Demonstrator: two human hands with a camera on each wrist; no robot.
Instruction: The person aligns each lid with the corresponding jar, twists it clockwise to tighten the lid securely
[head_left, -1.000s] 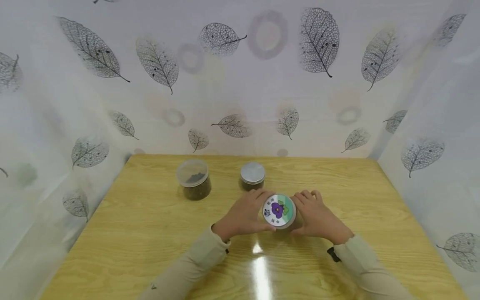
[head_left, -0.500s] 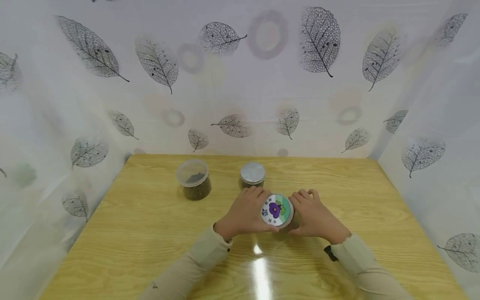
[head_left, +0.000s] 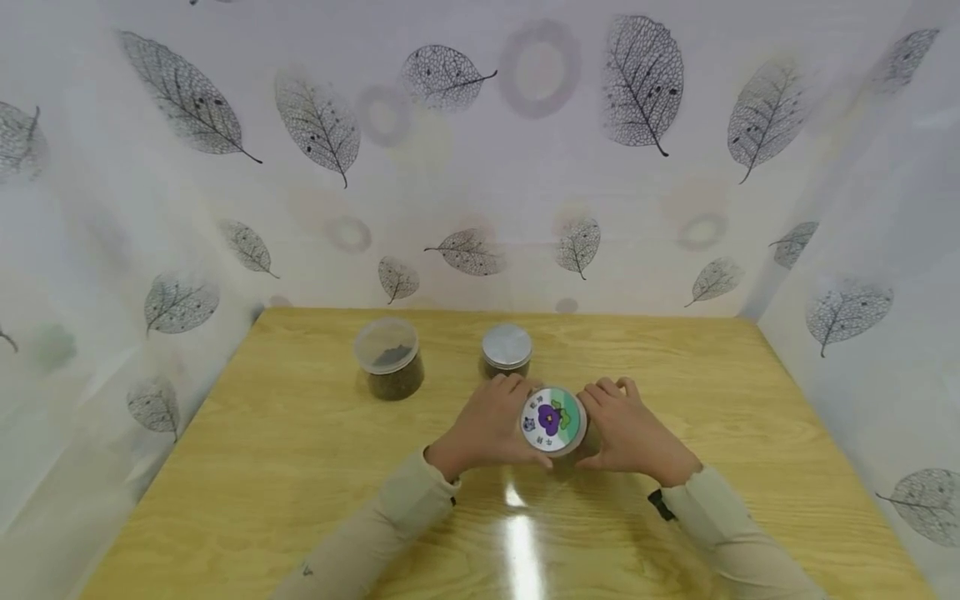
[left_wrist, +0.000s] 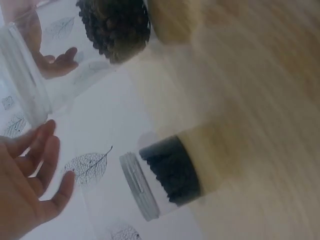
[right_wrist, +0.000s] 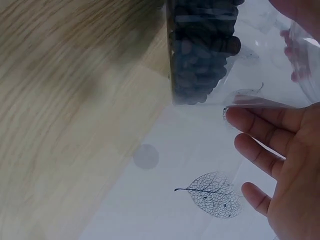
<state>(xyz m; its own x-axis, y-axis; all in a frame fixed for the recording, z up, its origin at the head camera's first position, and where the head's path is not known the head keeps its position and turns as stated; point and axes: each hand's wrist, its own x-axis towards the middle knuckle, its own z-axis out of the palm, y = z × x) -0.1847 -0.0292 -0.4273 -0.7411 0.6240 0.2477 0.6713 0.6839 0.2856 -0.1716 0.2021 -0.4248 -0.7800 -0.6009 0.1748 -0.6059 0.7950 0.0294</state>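
Note:
A clear jar (right_wrist: pixel 202 55) partly filled with dark, bean-like pieces is between my two hands. Its round lid (head_left: pixel 553 420) bears a purple flower and a green patch on white. From the left, my left hand (head_left: pixel 491 427) grips around the lid, thumb at the near side and fingers at the far side. My right hand (head_left: pixel 633 437) holds the jar's body from the right, with the thumb toward me. In the left wrist view, fingertips (left_wrist: pixel 49 126) meet the lid's edge. The right wrist view shows a fingertip (right_wrist: pixel 237 117) against the clear wall.
Just behind my left hand stands a small jar (head_left: pixel 506 350) with a silver lid and dark contents. Farther left is a wider jar (head_left: pixel 390 367) with a translucent lid. Leaf-print cloth (head_left: pixel 480 167) encloses the back and sides of the wooden table (head_left: pixel 300 483).
The lidded jar and my right hand have shifted slightly left. My left thumb has moved a little at the lid's near edge. The two other jars stay in place.

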